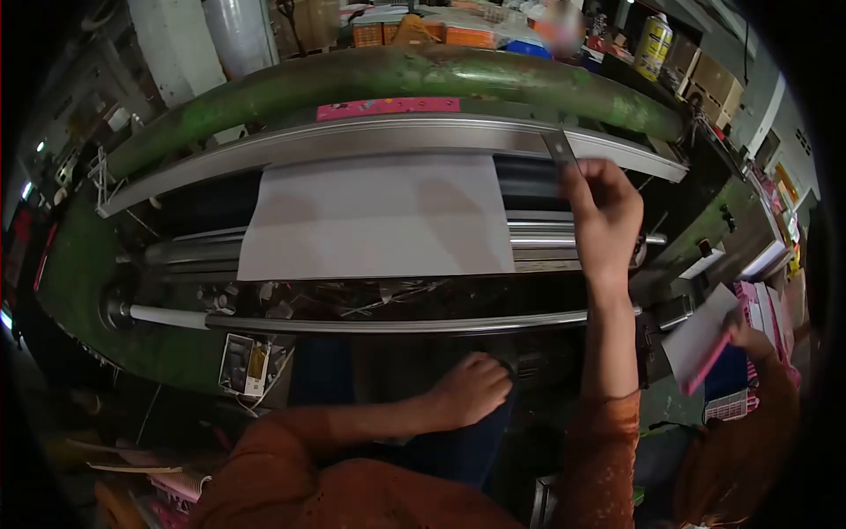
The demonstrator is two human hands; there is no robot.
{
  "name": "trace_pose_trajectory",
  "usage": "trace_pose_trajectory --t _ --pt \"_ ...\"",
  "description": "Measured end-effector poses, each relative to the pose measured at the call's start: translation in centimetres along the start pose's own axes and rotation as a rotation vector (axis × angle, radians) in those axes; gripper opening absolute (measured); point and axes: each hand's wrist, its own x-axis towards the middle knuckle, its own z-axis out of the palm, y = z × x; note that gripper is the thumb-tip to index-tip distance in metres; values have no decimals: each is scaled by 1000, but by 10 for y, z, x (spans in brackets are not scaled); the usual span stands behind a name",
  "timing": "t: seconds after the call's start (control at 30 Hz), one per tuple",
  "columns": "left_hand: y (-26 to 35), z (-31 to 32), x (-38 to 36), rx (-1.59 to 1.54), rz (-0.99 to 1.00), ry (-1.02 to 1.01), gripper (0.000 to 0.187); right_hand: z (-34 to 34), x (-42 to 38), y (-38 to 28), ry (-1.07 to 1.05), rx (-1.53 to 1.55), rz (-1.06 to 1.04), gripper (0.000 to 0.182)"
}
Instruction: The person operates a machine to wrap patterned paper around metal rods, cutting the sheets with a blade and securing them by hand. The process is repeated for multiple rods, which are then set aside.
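Note:
A white sheet point(379, 216) hangs over the rollers of a green machine, its upper edge at a long metal bar point(397, 137). To the right of the sheet, my right hand point(604, 207) is raised, thumb and fingers pinched on a narrow, dark flat strip point(559, 148) that reaches up over the bar. Whether the strip touches the bar is hard to tell. My left hand point(476, 388) rests curled on my knee, below the front rod point(397, 326); its inner side is hidden, and no object shows in it.
A thick green roller point(397, 84) spans the back, with a pink strip point(388, 108) before it. A small box of parts point(244, 364) hangs at the front left. At right, another person's hand point(749, 339) holds a white and pink sheet point(701, 339). A yellow spray can point(653, 46) stands behind.

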Motion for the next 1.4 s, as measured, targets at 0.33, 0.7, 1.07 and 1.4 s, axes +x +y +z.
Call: trace_pose_trajectory --t 0.33,0.7,1.07,1.4 --pt "-99 -93 -172 -890 -898 886 29 123 65 -47 -321 7 425 35" --pt "-107 -134 -234 -1179 -867 1194 28 4 -245 150 72 844 1017 29" --pt "-28 -183 -210 -958 -1030 1158 28 -33 -220 51 106 479 957 18" --pt "-11 -208 -202 -1031 -986 1193 16 32 -142 -56 -336 -979 -310 11"
